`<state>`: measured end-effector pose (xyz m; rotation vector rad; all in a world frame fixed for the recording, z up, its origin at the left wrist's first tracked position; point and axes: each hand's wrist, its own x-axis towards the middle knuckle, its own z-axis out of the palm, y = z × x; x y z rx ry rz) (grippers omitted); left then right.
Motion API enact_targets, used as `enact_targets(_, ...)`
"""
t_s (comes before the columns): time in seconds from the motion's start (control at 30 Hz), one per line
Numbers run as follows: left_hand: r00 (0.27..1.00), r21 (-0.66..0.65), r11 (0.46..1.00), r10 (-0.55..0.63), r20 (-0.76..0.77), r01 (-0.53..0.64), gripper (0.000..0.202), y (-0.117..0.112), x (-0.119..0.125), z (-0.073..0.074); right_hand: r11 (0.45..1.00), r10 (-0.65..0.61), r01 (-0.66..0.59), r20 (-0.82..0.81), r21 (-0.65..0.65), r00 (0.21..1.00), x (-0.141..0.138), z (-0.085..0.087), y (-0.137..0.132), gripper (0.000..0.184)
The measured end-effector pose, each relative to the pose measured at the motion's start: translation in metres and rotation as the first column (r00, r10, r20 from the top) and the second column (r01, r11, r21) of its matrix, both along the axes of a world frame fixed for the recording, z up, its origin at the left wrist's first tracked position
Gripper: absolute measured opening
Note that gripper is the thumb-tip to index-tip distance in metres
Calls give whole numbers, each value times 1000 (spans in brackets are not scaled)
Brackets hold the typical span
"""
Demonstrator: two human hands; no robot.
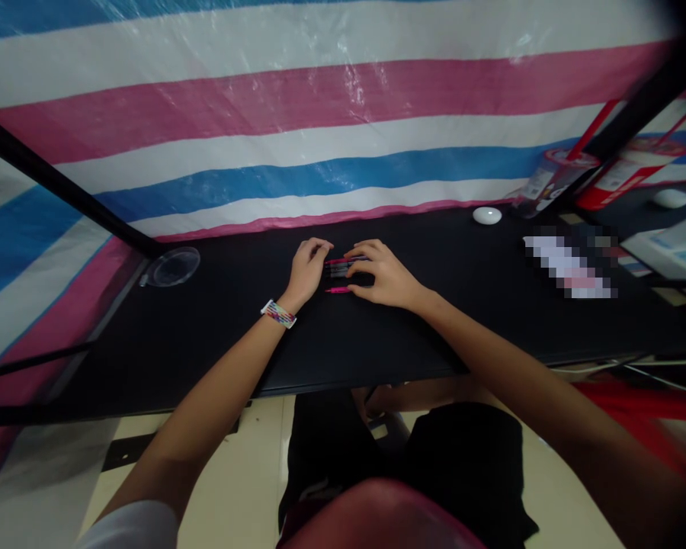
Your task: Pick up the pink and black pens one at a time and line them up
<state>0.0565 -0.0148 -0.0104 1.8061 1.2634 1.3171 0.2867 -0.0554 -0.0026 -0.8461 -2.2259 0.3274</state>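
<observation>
Several slim pens [337, 268] with pink and dark parts lie side by side on the black table [217, 335], between my two hands. Slightly closer to me is a separate pink pen [337, 290]. My left hand [307, 271] rests at the left ends of the pens, fingers extended and bent inward, with a patterned watch band [278, 313] on its wrist. From the right, my right hand [386, 276] arches over the pens' other ends, thumb and fingers apart. Its thumb tip is by the pink pen; whether it touches is unclear. The right ends of the pens are hidden by that hand.
A clear round lid [174, 267] lies at the left. Toward the right stand a white rounded object [487, 216], a drink cup [549, 183] with a red straw, and a red-and-white cup [629, 174]. A striped sheet [320, 99] hangs behind the table; black poles flank it.
</observation>
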Motion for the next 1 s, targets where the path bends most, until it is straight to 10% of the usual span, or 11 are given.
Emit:
enact_targets(0.3, 998, 24, 998, -59, 0, 59, 21, -8, 3, 10, 992, 129, -129, 10, 4, 992, 3, 7, 0, 5)
enact_targets(0.5, 960, 84, 960, -258, -107, 267, 33, -27, 9, 27, 995, -62, 50, -136, -89, 989, 7, 10, 4, 14)
enact_targets(1.0, 962, 95, 965, -254, 103, 244, 37, -25, 17, 23, 983, -107, 63, -256, -174, 961, 16, 13, 13, 26)
